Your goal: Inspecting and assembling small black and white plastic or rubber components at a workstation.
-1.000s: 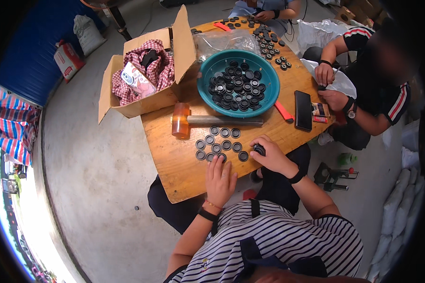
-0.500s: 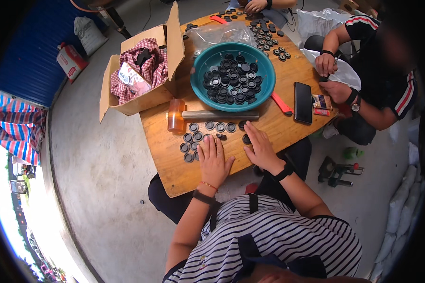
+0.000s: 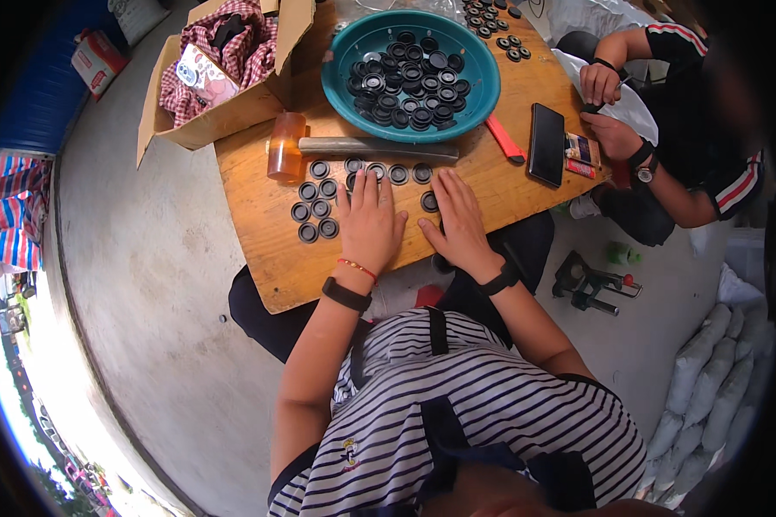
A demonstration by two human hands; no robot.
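My left hand (image 3: 369, 226) lies palm down on the wooden table, fingers stretched over several small black ring-shaped discs, partly covering them. To its left sits a cluster of the same black discs (image 3: 321, 209), laid flat and close together. My right hand (image 3: 461, 226) also rests palm down with fingers extended. A black disc (image 3: 429, 202) lies against its fingers, and another disc (image 3: 422, 173) lies just beyond. Whatever is beneath either palm is hidden. Beyond my hands lies a mallet with an orange head (image 3: 284, 151) and a long grey-brown handle (image 3: 379, 149).
Behind the mallet, a teal basin (image 3: 334, 90) holds many black discs. An open cardboard box (image 3: 241, 108) with checked cloth stands at left. A red-handled cutter (image 3: 502, 138), a phone (image 3: 547, 145) and small packets (image 3: 582, 153) lie at right, near another person's hands (image 3: 610, 129).
The whole view has shifted, so the table sits higher and further left. My left fingers reach slightly further forward over the discs; the upright disc seen beside them is no longer visible.
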